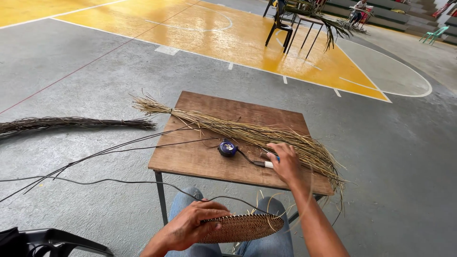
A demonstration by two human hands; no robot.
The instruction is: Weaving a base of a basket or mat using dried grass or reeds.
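Two bare hands work over a small wooden table that stands on a grey concrete court floor. The left hand is low, above the person's knees in blue jeans, and its fingers are closed around the edge of a flat oval woven basket base, with the thumb on top. Several loose pale strands stick out from this woven piece. The right hand reaches onto the table; its fingers are curled down on a small tool with a white and blue handle, but I cannot tell if they grip it fully. Just beside the tool, to its left, lies a round blue tape measure. Behind both, a long bundle of dry straw-coloured fibres lies across the table from corner to corner. Thin dark strands run from the table out to the left. On the floor, well apart, lies a dark bundle of sticks.
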